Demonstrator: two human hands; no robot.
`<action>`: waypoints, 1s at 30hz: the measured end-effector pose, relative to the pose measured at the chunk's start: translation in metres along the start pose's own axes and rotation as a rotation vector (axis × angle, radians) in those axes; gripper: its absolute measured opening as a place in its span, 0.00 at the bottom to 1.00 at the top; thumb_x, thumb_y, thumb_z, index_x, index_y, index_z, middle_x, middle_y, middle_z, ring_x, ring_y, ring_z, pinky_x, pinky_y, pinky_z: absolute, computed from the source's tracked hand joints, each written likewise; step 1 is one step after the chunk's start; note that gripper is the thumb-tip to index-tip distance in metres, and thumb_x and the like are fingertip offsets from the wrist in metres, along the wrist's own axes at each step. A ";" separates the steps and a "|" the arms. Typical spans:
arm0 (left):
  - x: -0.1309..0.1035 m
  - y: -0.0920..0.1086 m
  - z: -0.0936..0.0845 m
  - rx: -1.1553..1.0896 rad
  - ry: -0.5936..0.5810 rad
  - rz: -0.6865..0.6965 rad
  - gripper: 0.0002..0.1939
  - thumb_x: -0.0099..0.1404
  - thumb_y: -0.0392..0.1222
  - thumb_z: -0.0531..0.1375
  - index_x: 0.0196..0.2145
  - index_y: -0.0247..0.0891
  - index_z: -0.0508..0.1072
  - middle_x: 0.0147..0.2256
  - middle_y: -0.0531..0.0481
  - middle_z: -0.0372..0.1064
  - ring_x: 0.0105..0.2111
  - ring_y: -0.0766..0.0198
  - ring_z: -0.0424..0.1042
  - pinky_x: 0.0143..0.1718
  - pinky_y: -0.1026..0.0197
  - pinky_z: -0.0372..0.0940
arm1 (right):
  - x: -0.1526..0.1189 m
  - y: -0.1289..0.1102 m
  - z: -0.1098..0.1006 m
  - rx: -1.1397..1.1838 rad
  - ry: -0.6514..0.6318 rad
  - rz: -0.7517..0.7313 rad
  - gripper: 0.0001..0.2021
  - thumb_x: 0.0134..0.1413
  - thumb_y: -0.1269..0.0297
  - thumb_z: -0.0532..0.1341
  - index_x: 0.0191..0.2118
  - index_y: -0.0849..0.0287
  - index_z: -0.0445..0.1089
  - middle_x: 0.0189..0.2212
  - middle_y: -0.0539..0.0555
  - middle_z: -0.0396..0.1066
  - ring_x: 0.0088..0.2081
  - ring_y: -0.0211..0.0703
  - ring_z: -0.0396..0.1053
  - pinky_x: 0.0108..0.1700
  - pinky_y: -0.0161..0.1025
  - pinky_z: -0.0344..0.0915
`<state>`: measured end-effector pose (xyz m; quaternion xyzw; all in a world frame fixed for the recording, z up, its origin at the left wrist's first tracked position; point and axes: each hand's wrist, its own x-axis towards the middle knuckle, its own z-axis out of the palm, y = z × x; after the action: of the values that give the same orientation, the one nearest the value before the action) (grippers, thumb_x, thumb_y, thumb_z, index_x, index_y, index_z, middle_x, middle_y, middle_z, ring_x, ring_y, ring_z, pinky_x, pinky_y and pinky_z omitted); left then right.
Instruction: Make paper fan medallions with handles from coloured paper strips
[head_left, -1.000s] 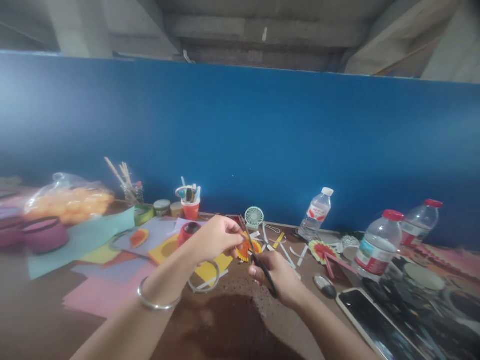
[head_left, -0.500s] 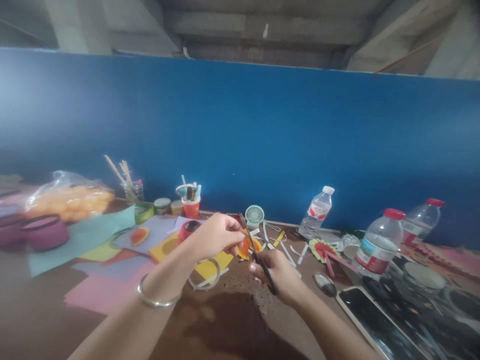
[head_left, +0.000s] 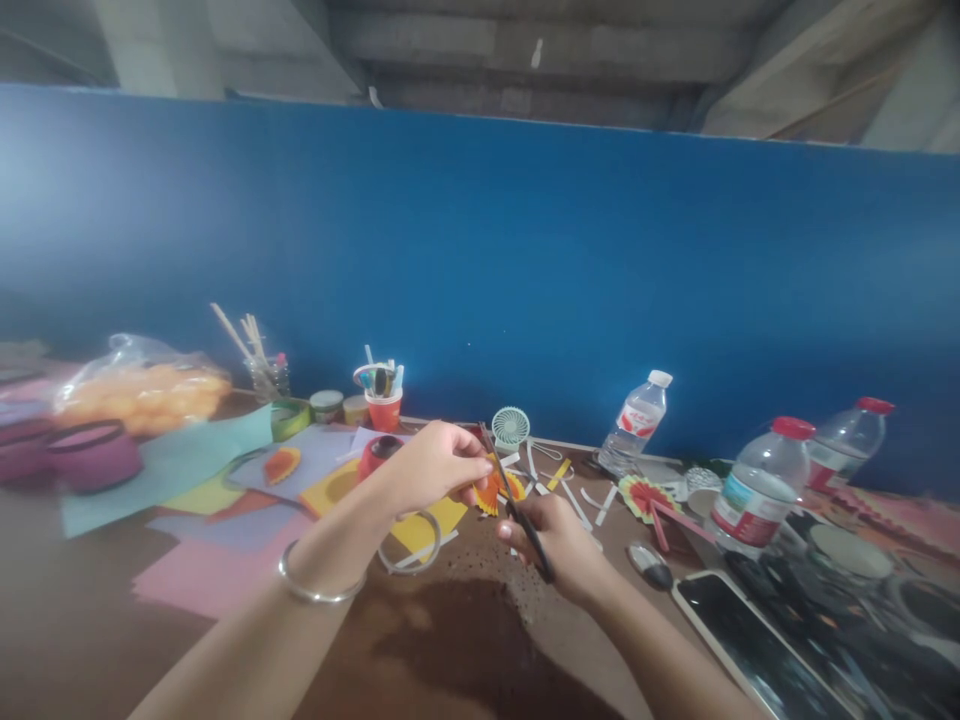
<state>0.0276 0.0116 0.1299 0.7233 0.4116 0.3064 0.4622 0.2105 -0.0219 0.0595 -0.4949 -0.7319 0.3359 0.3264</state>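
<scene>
Black-handled scissors (head_left: 523, 515) are gripped in my right hand (head_left: 559, 545), their blades pointing up and away, toward the small round fan. My left hand (head_left: 442, 468) is just left of the blades with its fingers pinched together; whatever is between the fingertips is too small to make out. Beyond the fingers and partly behind the blades is an orange and yellow pleated paper piece (head_left: 489, 494). A silver bangle (head_left: 319, 588) circles my left wrist. Small dark bits are scattered on the brown table (head_left: 450, 650) below my hands.
Coloured paper sheets (head_left: 206, 570), a red tape roll (head_left: 379, 452) and a clear ring (head_left: 409, 545) are on the left. Behind are a red cup (head_left: 385, 408) and a fan (head_left: 511, 427). Bottles (head_left: 763, 485), a phone (head_left: 750, 640) and a pleated paper fan (head_left: 646, 497) stand or lie right.
The view has shifted slightly. Both hands keep nearly the same place and grip, and the scissors remain beside my left fingertips.
</scene>
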 end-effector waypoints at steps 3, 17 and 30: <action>0.000 0.002 0.000 -0.020 0.009 -0.004 0.09 0.53 0.44 0.57 0.24 0.35 0.68 0.23 0.51 0.69 0.21 0.68 0.69 0.24 0.66 0.61 | 0.000 0.002 0.000 -0.002 0.005 0.007 0.22 0.47 0.47 0.56 0.17 0.60 0.57 0.12 0.45 0.52 0.16 0.31 0.49 0.19 0.31 0.40; 0.000 0.006 0.000 -0.080 0.001 0.020 0.10 0.55 0.45 0.57 0.25 0.35 0.68 0.24 0.50 0.69 0.22 0.67 0.69 0.26 0.64 0.62 | 0.007 0.005 -0.004 0.083 0.027 -0.016 0.23 0.50 0.44 0.50 0.22 0.61 0.61 0.18 0.48 0.60 0.21 0.34 0.57 0.23 0.31 0.50; 0.006 0.000 -0.005 -0.039 0.290 0.112 0.11 0.55 0.48 0.57 0.32 0.38 0.69 0.25 0.53 0.65 0.22 0.70 0.62 0.24 0.65 0.58 | 0.014 0.061 -0.013 -0.555 0.109 0.244 0.22 0.24 0.63 0.68 0.34 0.59 0.66 0.29 0.55 0.70 0.32 0.49 0.67 0.28 0.36 0.55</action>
<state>0.0264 0.0195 0.1320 0.6841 0.4268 0.4411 0.3940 0.2479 0.0111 0.0191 -0.6666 -0.7123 0.1329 0.1747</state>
